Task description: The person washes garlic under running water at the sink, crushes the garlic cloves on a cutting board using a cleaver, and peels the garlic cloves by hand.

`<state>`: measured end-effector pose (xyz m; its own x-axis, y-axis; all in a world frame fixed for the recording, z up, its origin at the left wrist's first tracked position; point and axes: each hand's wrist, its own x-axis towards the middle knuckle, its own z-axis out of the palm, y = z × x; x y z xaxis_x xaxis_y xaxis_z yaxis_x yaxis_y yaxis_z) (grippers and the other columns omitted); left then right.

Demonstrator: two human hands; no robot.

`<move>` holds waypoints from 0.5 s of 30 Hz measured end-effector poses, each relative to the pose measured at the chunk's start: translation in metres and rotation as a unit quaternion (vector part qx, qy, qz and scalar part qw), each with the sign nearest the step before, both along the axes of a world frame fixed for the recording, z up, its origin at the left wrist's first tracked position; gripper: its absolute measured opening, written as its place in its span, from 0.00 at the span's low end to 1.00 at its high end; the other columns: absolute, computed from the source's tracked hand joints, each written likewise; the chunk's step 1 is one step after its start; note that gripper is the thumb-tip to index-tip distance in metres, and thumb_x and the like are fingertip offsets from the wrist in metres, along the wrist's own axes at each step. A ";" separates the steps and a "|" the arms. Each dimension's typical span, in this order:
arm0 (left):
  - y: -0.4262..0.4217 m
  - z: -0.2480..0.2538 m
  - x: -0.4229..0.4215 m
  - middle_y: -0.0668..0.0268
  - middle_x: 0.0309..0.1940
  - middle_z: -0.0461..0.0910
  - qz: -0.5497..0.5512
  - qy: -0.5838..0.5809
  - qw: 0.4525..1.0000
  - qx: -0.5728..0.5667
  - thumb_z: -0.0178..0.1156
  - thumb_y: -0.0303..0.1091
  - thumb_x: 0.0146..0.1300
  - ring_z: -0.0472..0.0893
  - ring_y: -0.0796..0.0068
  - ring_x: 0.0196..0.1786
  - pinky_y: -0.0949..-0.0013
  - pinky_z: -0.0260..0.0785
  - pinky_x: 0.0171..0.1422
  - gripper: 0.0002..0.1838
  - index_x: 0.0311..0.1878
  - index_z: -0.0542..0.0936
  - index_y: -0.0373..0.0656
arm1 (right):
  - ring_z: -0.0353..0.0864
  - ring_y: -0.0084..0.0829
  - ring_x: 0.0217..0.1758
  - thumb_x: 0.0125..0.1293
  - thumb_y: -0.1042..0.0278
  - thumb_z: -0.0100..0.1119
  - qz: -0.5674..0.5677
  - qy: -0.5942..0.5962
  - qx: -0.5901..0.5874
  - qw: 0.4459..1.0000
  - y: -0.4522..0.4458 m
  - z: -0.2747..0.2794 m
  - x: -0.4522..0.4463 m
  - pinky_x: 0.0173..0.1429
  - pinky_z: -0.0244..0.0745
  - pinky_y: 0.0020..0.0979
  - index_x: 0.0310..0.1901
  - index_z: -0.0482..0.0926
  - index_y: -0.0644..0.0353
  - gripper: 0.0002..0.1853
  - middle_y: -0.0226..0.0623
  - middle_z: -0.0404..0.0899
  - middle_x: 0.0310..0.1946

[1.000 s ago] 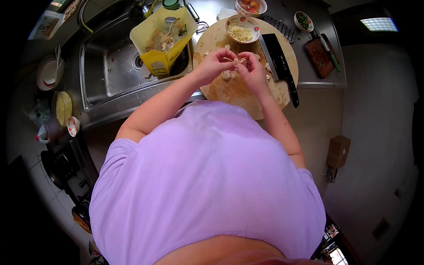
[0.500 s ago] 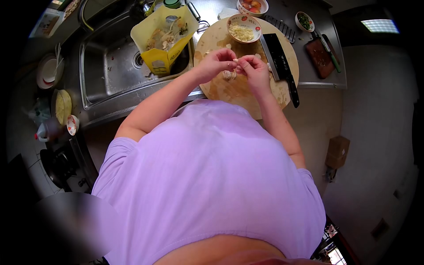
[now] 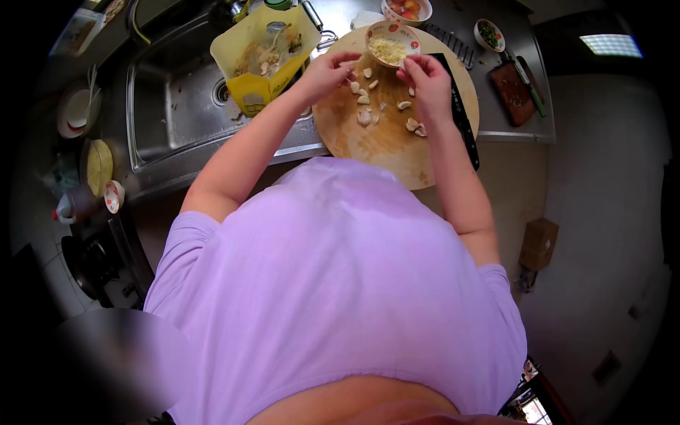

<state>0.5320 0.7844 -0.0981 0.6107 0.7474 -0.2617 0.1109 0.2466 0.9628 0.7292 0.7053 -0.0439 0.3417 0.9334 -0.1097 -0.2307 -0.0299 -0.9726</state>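
My left hand (image 3: 329, 76) hovers over the left side of the round wooden cutting board (image 3: 347, 142), its fingers loosely curled and apart, with nothing visible in them. Just below it lie several pale garlic cloves (image 3: 363, 100). My right hand (image 3: 430, 85) has thumb and fingers pinched together close to the front rim of a bowl of chopped garlic (image 3: 387, 49); what the pinch holds is hidden. More cloves (image 3: 412, 125) rest on the board under that hand. A black cleaver (image 3: 462, 117) lies along the board's right side, partly covered by my right hand.
To the left, a yellow container (image 3: 258, 95) of scraps stands at the metal sink (image 3: 166, 92). Beyond the board are a bowl of reddish fruit (image 3: 407, 10) and a black rack (image 3: 450, 44). Chopped greens (image 3: 489, 32) and a green-handled knife (image 3: 531, 92) are at right.
My hands have parted from around a small clove. The left went up and left; the right went up and right toward the bowl. Cloves on the board now show.
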 end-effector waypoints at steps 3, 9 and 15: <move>0.005 0.013 -0.016 0.68 0.39 0.79 0.075 -0.015 0.995 0.068 0.51 0.28 0.66 0.76 0.83 0.36 0.78 0.70 0.40 0.16 0.56 0.74 0.41 | 0.81 0.23 0.35 0.62 0.76 0.57 0.039 -0.109 0.097 0.988 0.039 0.038 -0.026 0.42 0.79 0.23 0.40 0.76 0.69 0.07 0.36 0.79 0.33; -0.011 -0.006 -0.050 0.68 0.36 0.79 0.097 0.054 0.993 0.033 0.52 0.25 0.61 0.74 0.83 0.33 0.79 0.68 0.38 0.14 0.51 0.76 0.38 | 0.82 0.38 0.43 0.58 0.57 0.59 0.221 -0.398 0.166 0.875 0.137 0.022 -0.125 0.47 0.76 0.32 0.42 0.81 0.60 0.16 0.43 0.82 0.40; -0.040 -0.001 -0.060 0.68 0.38 0.79 0.017 0.079 0.996 0.022 0.52 0.23 0.58 0.75 0.82 0.33 0.77 0.69 0.37 0.17 0.51 0.77 0.40 | 0.79 0.40 0.52 0.62 0.56 0.50 0.365 -0.434 0.061 0.821 0.161 -0.002 -0.150 0.55 0.73 0.33 0.60 0.71 0.54 0.25 0.44 0.77 0.52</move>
